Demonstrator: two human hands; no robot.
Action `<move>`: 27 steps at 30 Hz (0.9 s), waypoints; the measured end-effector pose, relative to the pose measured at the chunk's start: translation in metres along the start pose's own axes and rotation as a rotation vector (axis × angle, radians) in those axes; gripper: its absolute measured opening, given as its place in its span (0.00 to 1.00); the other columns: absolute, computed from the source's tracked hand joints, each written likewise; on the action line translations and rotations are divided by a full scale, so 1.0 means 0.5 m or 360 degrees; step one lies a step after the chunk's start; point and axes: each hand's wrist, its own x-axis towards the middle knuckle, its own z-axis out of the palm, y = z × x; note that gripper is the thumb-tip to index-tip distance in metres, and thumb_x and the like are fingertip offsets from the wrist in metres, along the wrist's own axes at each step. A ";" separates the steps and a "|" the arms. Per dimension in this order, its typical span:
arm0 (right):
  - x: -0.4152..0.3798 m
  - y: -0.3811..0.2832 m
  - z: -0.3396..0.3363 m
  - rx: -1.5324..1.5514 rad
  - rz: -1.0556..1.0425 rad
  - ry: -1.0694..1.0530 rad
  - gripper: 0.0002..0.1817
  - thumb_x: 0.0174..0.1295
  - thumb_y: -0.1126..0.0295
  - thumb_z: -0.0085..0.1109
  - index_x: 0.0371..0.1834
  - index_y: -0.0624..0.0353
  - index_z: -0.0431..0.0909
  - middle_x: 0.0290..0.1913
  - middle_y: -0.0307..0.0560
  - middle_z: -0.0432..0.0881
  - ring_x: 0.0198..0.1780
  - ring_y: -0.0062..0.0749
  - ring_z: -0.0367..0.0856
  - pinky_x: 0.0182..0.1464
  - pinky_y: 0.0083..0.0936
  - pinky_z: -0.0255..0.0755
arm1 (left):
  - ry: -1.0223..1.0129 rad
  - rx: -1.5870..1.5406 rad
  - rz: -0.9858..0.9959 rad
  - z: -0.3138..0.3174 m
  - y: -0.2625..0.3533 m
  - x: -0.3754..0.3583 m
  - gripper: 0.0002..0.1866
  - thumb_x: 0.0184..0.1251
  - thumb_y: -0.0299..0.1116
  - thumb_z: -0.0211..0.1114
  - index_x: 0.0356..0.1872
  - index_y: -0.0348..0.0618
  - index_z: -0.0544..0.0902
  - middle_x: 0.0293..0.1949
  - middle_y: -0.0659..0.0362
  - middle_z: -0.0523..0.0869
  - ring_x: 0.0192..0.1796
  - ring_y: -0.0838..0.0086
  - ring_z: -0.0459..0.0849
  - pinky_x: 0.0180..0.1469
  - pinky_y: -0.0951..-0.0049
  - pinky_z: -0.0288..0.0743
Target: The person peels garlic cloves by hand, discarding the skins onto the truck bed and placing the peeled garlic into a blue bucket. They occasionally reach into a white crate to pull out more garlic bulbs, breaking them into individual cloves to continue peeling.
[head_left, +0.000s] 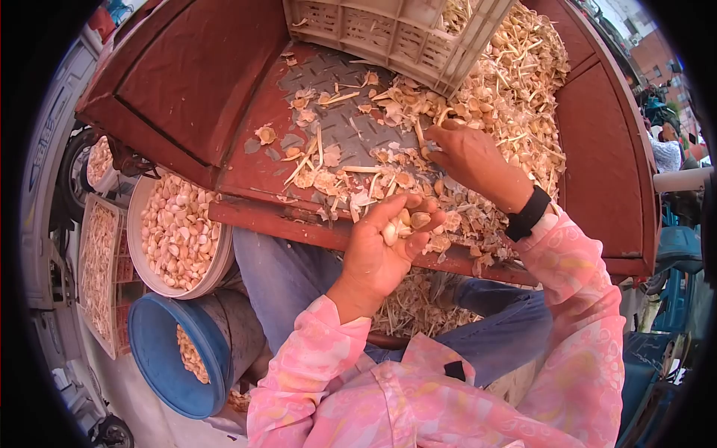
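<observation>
My left hand (pixel 373 257) is turned palm up over the front edge of the red cart bed, its fingers curled around several garlic cloves (pixel 404 222). Farther forward, my right hand (pixel 478 160) reaches down to the garlic debris with its fingers drawn together. A pale garlic stem (pixel 420 136) lies right at those fingertips; what they pinch, if anything, is too small to make out. Around both hands are loose papery skins (pixel 388 179), stems and cloves. A large heap of garlic pieces (pixel 530 82) fills the right side of the bed, beyond my right hand.
A beige plastic crate (pixel 373 33) sits tilted at the back of the cart bed (pixel 246 160). At left stand a white bucket (pixel 138 246) of peeled-looking cloves, a blue-rimmed bucket (pixel 160 366) with some cloves, and a crate (pixel 123 261) of garlic bits. More debris (pixel 418 306) lies between my legs.
</observation>
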 end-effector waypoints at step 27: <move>0.052 0.008 -0.028 0.0404 -0.0111 0.0005 0.05 0.51 0.73 0.57 0.30 0.62 0.76 0.32 0.53 0.78 0.30 0.46 0.79 0.31 0.33 0.72 | 0.0158 0.0066 -0.0114 0.001 0.021 0.065 0.14 0.69 0.38 0.53 0.46 0.38 0.74 0.38 0.52 0.81 0.36 0.69 0.83 0.31 0.80 0.83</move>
